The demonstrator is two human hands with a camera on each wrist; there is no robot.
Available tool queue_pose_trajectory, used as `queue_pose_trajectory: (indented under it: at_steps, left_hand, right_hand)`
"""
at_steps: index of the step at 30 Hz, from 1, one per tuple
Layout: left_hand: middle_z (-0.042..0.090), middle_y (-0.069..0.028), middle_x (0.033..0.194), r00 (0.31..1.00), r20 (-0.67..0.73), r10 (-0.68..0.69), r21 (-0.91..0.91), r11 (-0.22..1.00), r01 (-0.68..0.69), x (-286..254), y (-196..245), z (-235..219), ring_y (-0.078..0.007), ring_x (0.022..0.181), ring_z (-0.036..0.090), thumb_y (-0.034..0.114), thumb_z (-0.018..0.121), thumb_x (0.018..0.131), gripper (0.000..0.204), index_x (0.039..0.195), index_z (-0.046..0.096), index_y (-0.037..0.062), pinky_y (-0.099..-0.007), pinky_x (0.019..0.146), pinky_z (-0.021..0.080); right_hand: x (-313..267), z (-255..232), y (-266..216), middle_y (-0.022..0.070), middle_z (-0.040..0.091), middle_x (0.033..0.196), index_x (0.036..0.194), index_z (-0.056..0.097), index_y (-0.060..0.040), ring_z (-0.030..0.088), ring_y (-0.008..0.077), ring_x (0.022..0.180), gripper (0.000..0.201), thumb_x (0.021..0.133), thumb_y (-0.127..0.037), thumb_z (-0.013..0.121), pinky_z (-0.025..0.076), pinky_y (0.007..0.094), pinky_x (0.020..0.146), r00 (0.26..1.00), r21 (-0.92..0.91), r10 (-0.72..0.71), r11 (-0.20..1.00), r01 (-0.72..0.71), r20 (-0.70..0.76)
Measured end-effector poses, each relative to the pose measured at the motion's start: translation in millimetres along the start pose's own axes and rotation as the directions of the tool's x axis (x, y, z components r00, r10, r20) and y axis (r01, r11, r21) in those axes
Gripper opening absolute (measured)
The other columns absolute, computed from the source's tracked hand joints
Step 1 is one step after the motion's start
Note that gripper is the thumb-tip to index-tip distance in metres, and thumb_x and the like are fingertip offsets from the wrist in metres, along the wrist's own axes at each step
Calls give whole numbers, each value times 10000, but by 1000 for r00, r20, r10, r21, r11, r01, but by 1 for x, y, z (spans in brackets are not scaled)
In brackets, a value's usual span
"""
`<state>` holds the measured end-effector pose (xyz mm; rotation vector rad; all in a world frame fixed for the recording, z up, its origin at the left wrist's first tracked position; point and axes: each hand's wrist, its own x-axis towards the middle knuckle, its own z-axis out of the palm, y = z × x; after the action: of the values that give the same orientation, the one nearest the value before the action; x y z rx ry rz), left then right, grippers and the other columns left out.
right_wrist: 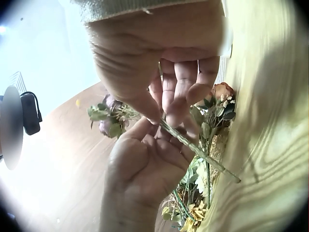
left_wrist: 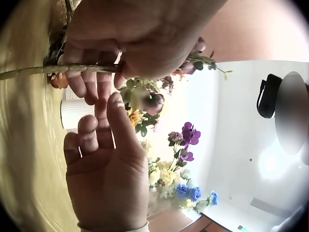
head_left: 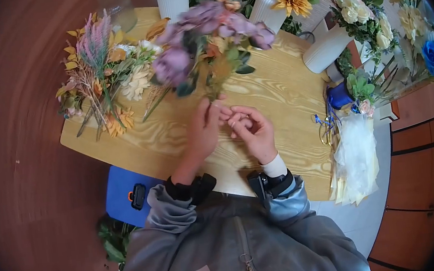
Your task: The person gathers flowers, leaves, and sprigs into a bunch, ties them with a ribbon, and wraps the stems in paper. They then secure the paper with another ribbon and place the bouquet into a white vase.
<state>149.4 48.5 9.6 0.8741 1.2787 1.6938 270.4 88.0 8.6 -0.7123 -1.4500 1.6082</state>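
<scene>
In the head view my left hand (head_left: 204, 130) grips the stem below a blurred bunch of mauve roses (head_left: 173, 65) and small orange flowers. The left wrist view shows the bare green stem (left_wrist: 36, 70) running out across my left hand's (left_wrist: 130, 38) fingers, beneath the thumb. My right hand (head_left: 256, 135) meets the left fingertips, its own fingers bent; whether it pinches something thin is hidden. Seen from the right wrist, the stem (right_wrist: 203, 154) slants down between my right hand (right_wrist: 154, 53) and left hand (right_wrist: 145, 169), its end free above the wooden table.
Loose flowers (head_left: 137, 83) lie on the table's (head_left: 276, 90) left side. White vases (head_left: 173, 0) stand at the back, another (head_left: 326, 51) leans at right with roses. Blue ribbon (head_left: 339, 96) and pale wrapping sheets (head_left: 355, 156) are at the right edge; a glass jar (head_left: 123, 14) stands back left.
</scene>
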Motion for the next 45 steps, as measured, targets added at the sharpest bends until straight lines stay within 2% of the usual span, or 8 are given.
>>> queue_pose_trajectory:
  at_steps: [10,16,23,25,29,36,39,45]
  left_hand:
    - [350,46,575,965,-226,134,73,990,-120,0,37,-72,-26,495,305,186,380,917,232,1038,496,26,-169,449,257]
    - [329,59,556,946,-313,85,-10,996,-93,-3,41,-96,-16,484,288,204,382,918,244,1051,497,36,-167,425,232]
    - [346,63,566,957,-286,42,16,999,-39,2,18,-108,-26,460,299,225,432,902,207,1028,518,85,-174,402,229]
    - [351,68,568,956,-292,40,28,999,-34,4,14,-105,-22,457,296,207,438,898,174,985,521,82,-174,399,222]
    - [393,49,627,970,-241,6,-32,999,-14,8,11,-98,-22,569,351,187,455,883,164,807,498,48,-185,487,292]
    - [396,44,627,982,-186,34,81,997,-19,11,4,-90,-20,580,346,165,469,874,176,764,478,29,-196,488,296]
    - [408,44,628,985,-165,45,100,995,-29,11,7,-86,-22,576,350,156,476,870,165,776,500,22,-199,489,298]
    - [318,66,556,976,-171,137,179,978,-106,11,4,-77,-7,475,276,194,418,898,187,826,527,60,-170,419,216]
  right_hand:
    - [21,33,16,12,557,761,969,569,8,487,22,545,182,792,-30,577,405,149,496,988,-43,142,989,-139,57]
    - [51,63,20,35,555,921,1001,568,-9,479,23,549,221,781,-6,546,373,152,499,944,-349,0,929,121,329]
    - [84,104,22,58,535,1005,998,575,-35,462,44,560,260,743,5,542,383,181,504,867,-398,-90,862,315,490]
    - [88,109,30,124,551,1008,937,590,-48,503,176,499,238,701,-45,558,427,281,517,889,-437,-132,833,339,438]
    - [95,103,48,128,541,1036,941,582,-44,526,203,532,241,703,-71,567,439,297,540,872,-501,-103,784,367,478]
    - [88,79,45,128,547,1007,971,564,-20,541,223,558,259,728,-111,567,441,306,553,910,-657,18,697,286,415]
    - [81,74,42,75,580,907,1013,560,-11,497,103,556,209,835,-92,485,410,207,544,952,-298,174,950,-94,253]
    - [67,72,10,9,580,823,1001,558,20,445,40,559,219,869,-139,484,376,171,525,930,-126,240,969,-212,280]
